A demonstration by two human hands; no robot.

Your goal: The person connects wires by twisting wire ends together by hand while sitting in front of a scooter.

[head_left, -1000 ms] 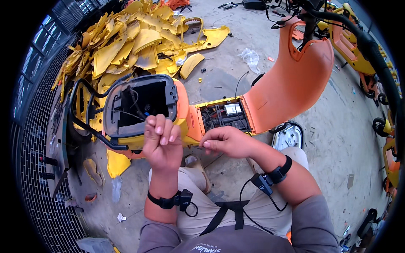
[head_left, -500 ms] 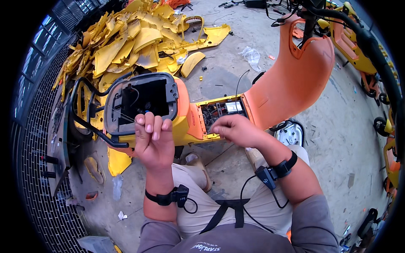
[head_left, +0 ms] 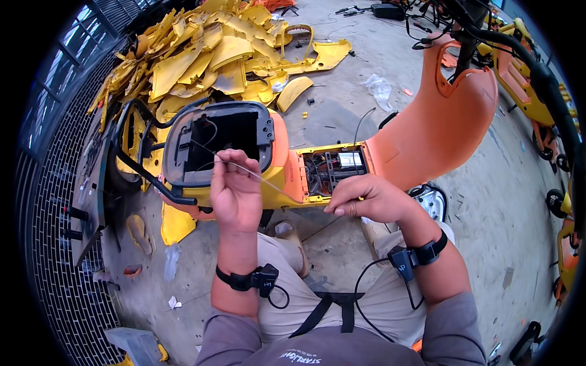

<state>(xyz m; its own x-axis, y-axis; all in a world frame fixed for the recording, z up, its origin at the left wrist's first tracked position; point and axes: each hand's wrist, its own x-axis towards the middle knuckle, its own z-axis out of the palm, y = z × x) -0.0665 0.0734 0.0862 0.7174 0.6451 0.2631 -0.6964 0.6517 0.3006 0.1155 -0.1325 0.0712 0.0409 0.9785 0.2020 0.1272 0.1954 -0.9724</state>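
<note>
In front of me lies an orange and yellow scooter body (head_left: 282,177), its black-rimmed compartment (head_left: 266,131) uncovered on the left. My left hand (head_left: 237,192) is raised before that compartment, palm toward me, fingers curled on a thin grey cable (head_left: 262,179). The cable slants down to the right, toward the pinched fingertips of my right hand (head_left: 372,199); its last stretch is hard to make out. Just beyond my right hand is an uncovered bay (head_left: 323,174) packed with dark wiring and a silver box (head_left: 350,160). Another thin wire (head_left: 361,124) stands up out of the bay.
A big heap of yellow panels (head_left: 201,55) fills the far left. The curved orange front panel (head_left: 433,128) rises on the right, below dark handlebar cables (head_left: 488,35). A black tubular rack (head_left: 137,161) sticks out at left. More scooters (head_left: 519,79) line the right side.
The grey cable now shows stretched between my hands. My right hand has drawn slightly toward me and right, away from the bay. The whole view has shifted a little.
</note>
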